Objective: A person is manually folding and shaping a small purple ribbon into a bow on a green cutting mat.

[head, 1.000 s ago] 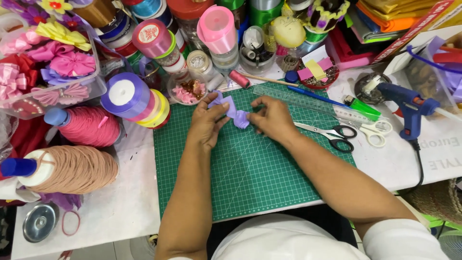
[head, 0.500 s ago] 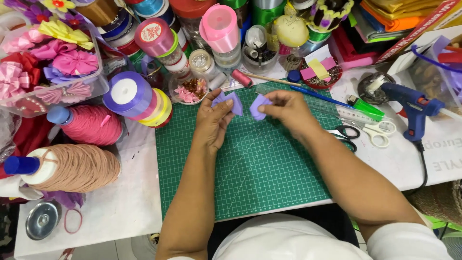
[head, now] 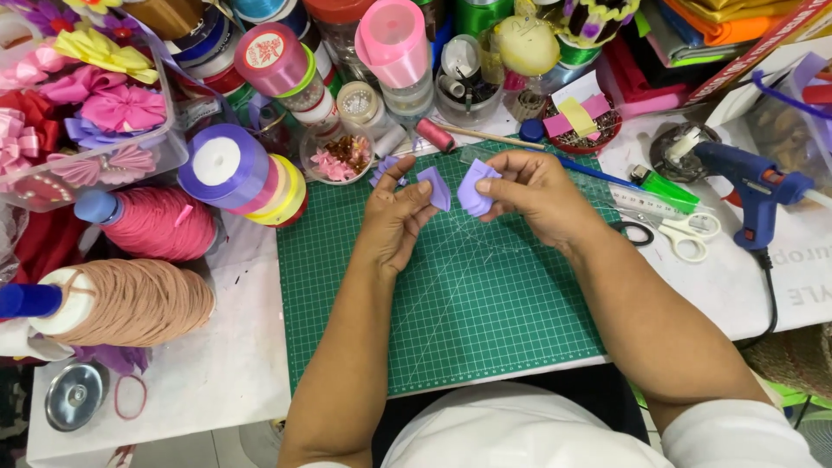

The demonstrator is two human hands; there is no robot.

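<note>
My left hand (head: 394,217) pinches a small folded lilac ribbon piece (head: 436,186) between thumb and fingers, above the far part of the green cutting mat (head: 451,303). A few centimetres to its right, my right hand (head: 533,195) holds a second folded lilac ribbon piece (head: 476,188) by its edge. The two pieces are apart and face each other. Another scrap of lilac ribbon (head: 383,166) peeks out behind my left fingers.
Ribbon spools (head: 230,169), thread cones (head: 143,303), a clear box of ribbon flowers (head: 82,113) and a small bowl of trims (head: 338,158) crowd the left and back. A ruler, scissors (head: 689,234) and a blue glue gun (head: 754,186) lie at the right.
The two ribbon pieces, joined a second ago, have been pulled apart. Both hands have lifted slightly toward the far edge of the mat, and my right hand has turned its piece toward the left one.
</note>
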